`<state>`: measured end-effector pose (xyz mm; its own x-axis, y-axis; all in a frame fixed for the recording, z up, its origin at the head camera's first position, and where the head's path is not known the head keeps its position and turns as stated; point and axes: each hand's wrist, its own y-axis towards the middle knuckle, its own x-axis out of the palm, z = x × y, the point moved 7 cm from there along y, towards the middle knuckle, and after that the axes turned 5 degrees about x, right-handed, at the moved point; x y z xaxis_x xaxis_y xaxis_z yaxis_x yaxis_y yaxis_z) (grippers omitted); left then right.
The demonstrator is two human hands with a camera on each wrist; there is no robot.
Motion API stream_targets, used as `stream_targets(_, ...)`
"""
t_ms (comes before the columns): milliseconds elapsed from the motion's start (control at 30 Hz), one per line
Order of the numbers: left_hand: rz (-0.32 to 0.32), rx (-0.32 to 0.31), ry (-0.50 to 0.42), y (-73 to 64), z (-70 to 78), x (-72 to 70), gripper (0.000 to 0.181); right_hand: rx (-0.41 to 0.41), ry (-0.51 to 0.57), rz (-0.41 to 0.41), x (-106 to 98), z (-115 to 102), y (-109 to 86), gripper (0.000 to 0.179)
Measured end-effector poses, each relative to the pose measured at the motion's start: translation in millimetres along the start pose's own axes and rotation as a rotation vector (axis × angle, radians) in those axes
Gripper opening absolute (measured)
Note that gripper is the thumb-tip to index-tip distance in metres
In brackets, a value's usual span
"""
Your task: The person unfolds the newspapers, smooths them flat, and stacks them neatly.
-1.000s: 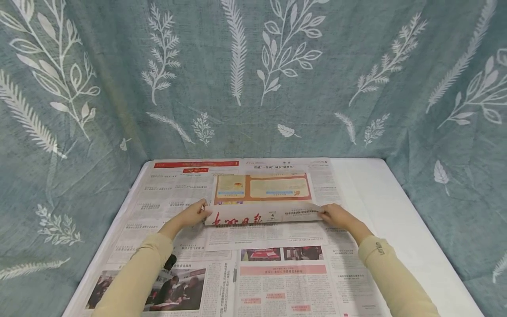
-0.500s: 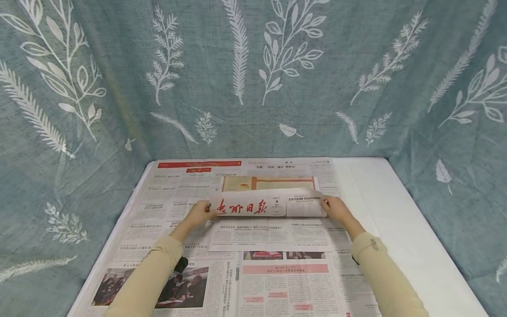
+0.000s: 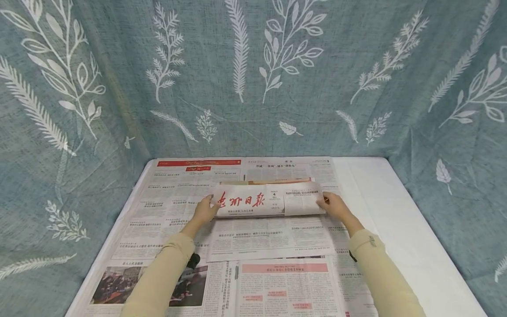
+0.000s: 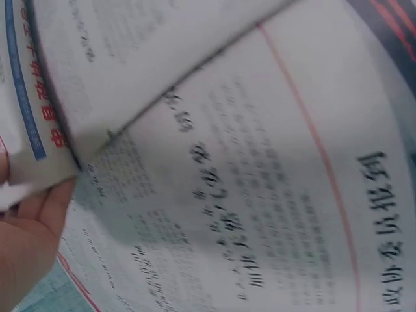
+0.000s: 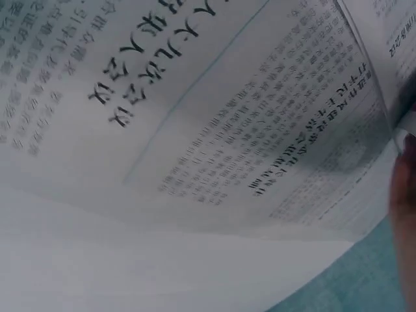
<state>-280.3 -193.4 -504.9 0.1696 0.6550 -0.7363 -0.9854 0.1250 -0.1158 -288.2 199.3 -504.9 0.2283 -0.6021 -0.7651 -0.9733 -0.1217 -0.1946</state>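
A newspaper (image 3: 273, 207) with large red characters is folded over into a band across the middle of the table. My left hand (image 3: 203, 210) pinches the band's left end, and my right hand (image 3: 332, 205) grips its right end. In front of the band, a flat printed part (image 3: 253, 240) of paper spreads toward me; an orange-edged strip (image 3: 285, 181) peeks out behind. Close up in the left wrist view, thumb and fingers of the left hand (image 4: 32, 240) hold the folded edge. Only part of the right hand (image 5: 404, 201) enters the right wrist view, at the paper's edge.
Large newspaper sheets (image 3: 158, 211) cover the table's left and middle. A white table surface (image 3: 376, 211) shows along the right side. Blue-green cloth (image 3: 253, 123) with white leaf prints hangs behind and on both sides.
Both hands have moved slightly away from me, turning the folded band over. Its red characters now face up more fully, and the orange printed area behind has shrunk to a thin strip.
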Motion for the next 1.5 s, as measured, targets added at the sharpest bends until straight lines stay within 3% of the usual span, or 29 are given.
stream_targets(167,0.040,-0.061,0.006,4.3,2.6,-0.8,0.055,-0.038,0.169,-0.077,6.8,7.7,-2.8,0.047)
stream_targets(367,0.124,-0.038,0.057,0.3,2.2,-3.9,0.053,-0.007,0.125,-0.018,15.0,12.6,-3.4,0.041)
stream_targets(467,0.114,0.004,-0.042,-0.3,-1.8,-1.8,0.056,0.045,0.071,0.032,13.8,13.8,-1.9,0.040)
stream_targets(600,0.034,0.026,-0.199,-1.7,-12.6,6.1,0.056,0.131,0.060,0.057,10.2,16.9,-0.6,0.039)
stream_targets(700,0.026,0.032,-0.218,-2.3,-19.0,8.8,0.049,0.172,0.073,0.073,5.9,18.4,0.1,0.032)
stream_targets(833,0.103,0.037,-0.177,-2.0,-20.9,6.1,0.033,0.177,0.093,0.076,3.0,18.4,0.5,0.028)
stream_targets(967,0.170,0.025,-0.124,-4.7,-21.5,4.4,0.022,0.167,0.132,0.010,7.7,19.2,-1.2,0.043)
stream_targets(1233,0.189,0.016,-0.063,-5.7,-26.2,8.7,0.030,0.144,0.114,-0.077,12.9,21.7,-2.1,0.061)
stream_targets(1500,0.177,0.032,-0.037,-4.8,-22.4,1.4,0.038,0.080,0.161,-0.054,14.6,21.9,2.4,0.054)
